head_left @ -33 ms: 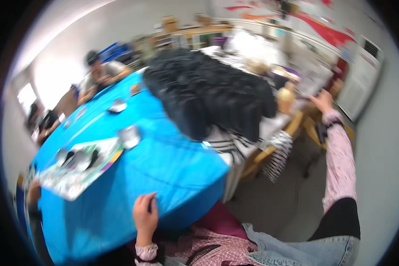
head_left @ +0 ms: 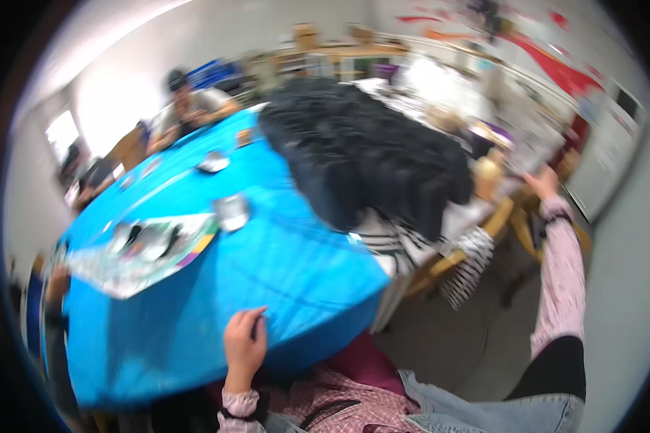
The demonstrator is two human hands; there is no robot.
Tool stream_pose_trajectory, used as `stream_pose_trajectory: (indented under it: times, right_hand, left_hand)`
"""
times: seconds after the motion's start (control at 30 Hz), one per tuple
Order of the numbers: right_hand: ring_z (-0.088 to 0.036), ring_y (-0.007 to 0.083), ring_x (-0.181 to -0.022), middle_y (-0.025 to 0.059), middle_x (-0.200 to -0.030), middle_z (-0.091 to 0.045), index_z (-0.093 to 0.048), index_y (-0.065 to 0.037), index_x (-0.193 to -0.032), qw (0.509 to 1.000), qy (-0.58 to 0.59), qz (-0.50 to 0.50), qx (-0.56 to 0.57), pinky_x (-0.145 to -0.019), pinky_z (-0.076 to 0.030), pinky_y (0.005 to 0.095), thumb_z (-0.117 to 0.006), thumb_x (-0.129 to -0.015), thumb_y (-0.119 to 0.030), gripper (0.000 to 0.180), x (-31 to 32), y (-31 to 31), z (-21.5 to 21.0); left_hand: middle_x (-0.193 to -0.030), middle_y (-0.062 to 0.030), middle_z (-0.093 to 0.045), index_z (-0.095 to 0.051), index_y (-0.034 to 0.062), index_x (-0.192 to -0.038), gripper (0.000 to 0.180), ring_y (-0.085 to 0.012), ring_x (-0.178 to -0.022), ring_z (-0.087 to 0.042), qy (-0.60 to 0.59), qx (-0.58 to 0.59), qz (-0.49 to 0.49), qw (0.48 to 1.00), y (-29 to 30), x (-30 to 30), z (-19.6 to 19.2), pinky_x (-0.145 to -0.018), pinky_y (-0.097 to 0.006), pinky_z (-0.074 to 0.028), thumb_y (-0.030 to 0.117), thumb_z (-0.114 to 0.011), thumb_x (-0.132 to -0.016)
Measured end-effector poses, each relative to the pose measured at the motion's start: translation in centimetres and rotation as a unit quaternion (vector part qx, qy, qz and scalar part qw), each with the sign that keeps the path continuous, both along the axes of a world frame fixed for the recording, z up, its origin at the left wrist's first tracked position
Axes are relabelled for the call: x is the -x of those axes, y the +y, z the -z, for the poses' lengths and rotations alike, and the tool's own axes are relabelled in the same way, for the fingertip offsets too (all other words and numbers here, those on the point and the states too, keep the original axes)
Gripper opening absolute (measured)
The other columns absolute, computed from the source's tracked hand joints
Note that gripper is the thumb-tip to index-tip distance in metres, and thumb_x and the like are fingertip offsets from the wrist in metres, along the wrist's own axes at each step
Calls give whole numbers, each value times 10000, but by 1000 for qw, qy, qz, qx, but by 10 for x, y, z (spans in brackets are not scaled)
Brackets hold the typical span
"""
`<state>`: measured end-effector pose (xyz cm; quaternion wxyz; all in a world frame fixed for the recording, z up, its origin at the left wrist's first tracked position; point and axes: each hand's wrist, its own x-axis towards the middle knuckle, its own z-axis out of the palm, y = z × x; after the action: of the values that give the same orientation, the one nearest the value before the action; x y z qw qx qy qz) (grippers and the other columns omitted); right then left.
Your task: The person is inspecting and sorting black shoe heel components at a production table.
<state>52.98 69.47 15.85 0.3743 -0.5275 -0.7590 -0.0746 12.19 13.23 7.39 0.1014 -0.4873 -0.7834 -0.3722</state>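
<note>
My left hand [head_left: 245, 342] hovers by the near edge of the blue-covered table [head_left: 267, 278]. Its fingers are curled inward around a small dark spot that I cannot make out. Far to the right, my right hand [head_left: 544, 182] is stretched out beside the table end with thumb and fingers apart, though blurred. Closest to it stand a pale yellow-brown bottle [head_left: 488, 175] and a white cloth or sheet [head_left: 531, 141]. A large heap of black, padded-looking items [head_left: 368, 155] covers the table between my hands.
A printed sheet [head_left: 112, 278] with silvery pieces lies at the left, near another person's hand [head_left: 58, 283]. Another silvery piece [head_left: 231, 213] rests beside it. Across the table sits a person [head_left: 188, 112]. Yellow chairs [head_left: 502, 216], one draped with striped cloth [head_left: 469, 263], stand right of the table.
The whole view has shifted slightly, so the table and heap appear farther right. Both hands keep nearly the same poses.
</note>
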Motion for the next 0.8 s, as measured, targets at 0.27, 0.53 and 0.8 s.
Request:
stream_pose_trajectory:
  times: [0.27,0.53,0.8]
  right_hand:
    - [-557,160,-907,30,-1046,-585,-551,-80,-1145,795,431,-269,331,-777,-429,272,-597,-801,-448,506,-61,158,74]
    - [-495,148,-616,82,-1146,-531,-335,-115,-1345,739,307,-158,579,-511,-367,275,-338,-682,-827,973,-38,190,97]
    - [-392,180,-940,108,-1269,-415,-294,-77,-1358,810,371,-193,411,-767,-304,303,-332,-796,-669,818,-29,190,95]
  left_hand:
    - [-731,-89,-546,-604,76,-995,237,-254,-688,-545,-1,-20,6,1000,10,3,5,-623,-348,-432,29,-571,-765]
    - [-777,-66,-554,-585,98,-1054,280,-235,-721,-551,-10,4,-2,1000,5,-10,1,-664,-337,-440,57,-559,-778]
    - [-788,-73,-556,-586,97,-1044,268,-239,-730,-555,7,14,-17,1000,11,-6,9,-662,-341,-442,60,-549,-781]
